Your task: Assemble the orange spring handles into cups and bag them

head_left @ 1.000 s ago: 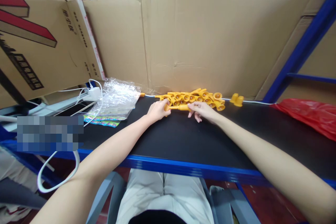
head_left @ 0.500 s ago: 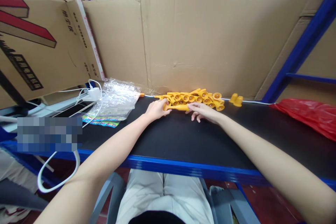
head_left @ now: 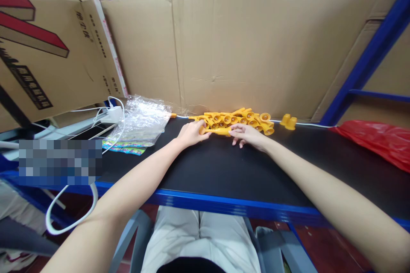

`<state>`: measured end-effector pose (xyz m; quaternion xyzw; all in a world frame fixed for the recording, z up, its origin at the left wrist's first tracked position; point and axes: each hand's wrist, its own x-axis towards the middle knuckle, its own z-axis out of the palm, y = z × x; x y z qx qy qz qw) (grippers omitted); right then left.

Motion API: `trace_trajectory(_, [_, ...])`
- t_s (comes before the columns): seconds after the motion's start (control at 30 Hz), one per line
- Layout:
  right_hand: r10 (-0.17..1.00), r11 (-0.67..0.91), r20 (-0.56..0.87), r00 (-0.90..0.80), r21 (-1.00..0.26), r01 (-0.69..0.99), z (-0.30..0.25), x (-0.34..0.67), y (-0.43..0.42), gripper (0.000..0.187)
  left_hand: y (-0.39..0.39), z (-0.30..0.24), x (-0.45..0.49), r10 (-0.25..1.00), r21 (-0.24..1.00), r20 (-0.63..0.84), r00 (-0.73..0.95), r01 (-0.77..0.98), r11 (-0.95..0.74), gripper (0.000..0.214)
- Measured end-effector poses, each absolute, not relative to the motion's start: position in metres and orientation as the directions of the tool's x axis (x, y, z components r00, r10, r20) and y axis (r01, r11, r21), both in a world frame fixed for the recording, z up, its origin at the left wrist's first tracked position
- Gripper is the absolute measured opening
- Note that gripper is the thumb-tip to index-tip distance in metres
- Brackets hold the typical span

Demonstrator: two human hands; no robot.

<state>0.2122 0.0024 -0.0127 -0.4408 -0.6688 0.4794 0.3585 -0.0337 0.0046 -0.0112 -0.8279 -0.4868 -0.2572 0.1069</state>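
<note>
My left hand (head_left: 193, 133) is closed around the flared cup end of a yellow trumpet-shaped plastic piece (head_left: 221, 131), which lies sideways low over the black tabletop. The thumb and index finger of my right hand (head_left: 246, 135) pinch its narrower right end, while the other fingers curl loosely below. Right behind the held piece is a pile of similar yellow trumpet-shaped pieces (head_left: 243, 121), many with their round cup mouths facing me. Two yellow cups (head_left: 288, 122) stand apart to the right of the pile.
Clear plastic bags (head_left: 144, 115) with a colourful edge lie left of my hands, near a white charger (head_left: 115, 114) and its cables. A red plastic bag (head_left: 378, 140) is at the right. Cardboard (head_left: 240, 47) walls the back; a blue rail (head_left: 205, 201) edges the table.
Both hands keep hold of the same yellow piece. My right hand's fingers have shifted slightly at its right end; little else has moved.
</note>
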Motion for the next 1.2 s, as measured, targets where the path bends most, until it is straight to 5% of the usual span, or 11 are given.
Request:
trace_trajectory(0.37, [0.931,0.15,0.052,-0.361,-0.957,0.247,-0.0151,0.2117,0.0043,0.034,0.0043,-0.0113,-0.0332,0.746,0.069,0.536,0.394,0.861,-0.504,0.036])
trace_trajectory(0.67, [0.9,0.212,0.093,-0.427,-0.947,0.24,-0.0122,0.2123,0.0018,0.053,0.0036,-0.0117,-0.0319,0.749,0.082,0.544,0.379,0.864,-0.497,0.036])
trace_trajectory(0.97, [0.898,0.196,0.071,-0.434,-0.948,0.252,-0.012,0.2133,0.0008,0.035,0.0023,-0.0132,-0.0313,0.727,0.071,0.562,0.396,0.852,-0.519,0.035])
trace_trajectory(1.2, [0.922,0.135,0.026,-0.387,-0.957,0.257,-0.0095,0.2071,-0.0017,0.04,0.0015,-0.0132,-0.03,0.726,0.088,0.565,0.393,0.846,-0.527,0.035])
